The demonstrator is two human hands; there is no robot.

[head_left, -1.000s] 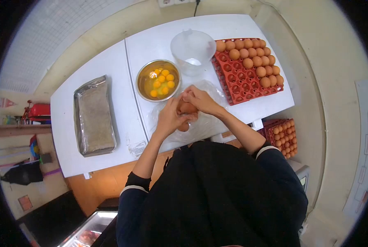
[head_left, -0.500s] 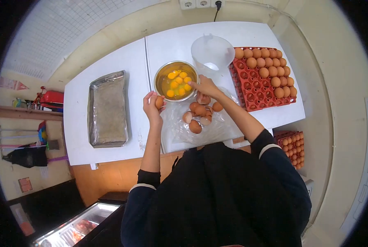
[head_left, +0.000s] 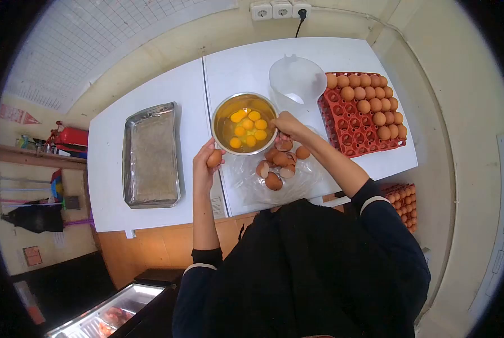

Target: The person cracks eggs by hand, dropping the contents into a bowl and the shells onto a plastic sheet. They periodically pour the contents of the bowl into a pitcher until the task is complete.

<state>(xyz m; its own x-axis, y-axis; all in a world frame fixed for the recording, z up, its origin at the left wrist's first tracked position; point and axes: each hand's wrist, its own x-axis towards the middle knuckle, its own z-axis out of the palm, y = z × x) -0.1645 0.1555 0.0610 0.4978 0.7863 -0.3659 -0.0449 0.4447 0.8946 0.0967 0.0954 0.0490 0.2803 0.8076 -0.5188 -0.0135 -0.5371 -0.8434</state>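
Observation:
My left hand (head_left: 204,160) is closed round a brown egg (head_left: 214,158) at the lower left rim of a metal bowl (head_left: 216,108). Several yolks (head_left: 247,123) lie in clear egg white inside the bowl. At the bowl's right rim, my right hand (head_left: 288,125) has its fingers bent and pressed together; what they grip, if anything, is hidden. Broken eggshells (head_left: 273,181) rest on a clear plastic bag (head_left: 252,191) just below the bowl and my right hand.
A translucent plastic bowl (head_left: 298,79) stands behind my right hand. To the right is a red egg tray (head_left: 345,132) holding brown eggs (head_left: 377,104). A rectangular metal pan (head_left: 151,155) lies left on the white table (head_left: 191,101). More eggs (head_left: 403,204) are stacked lower right.
My right hand has moved from over the bowl's inside to its right rim, its fingers now curled in. My left hand still holds the egg. The whole view has shifted slightly.

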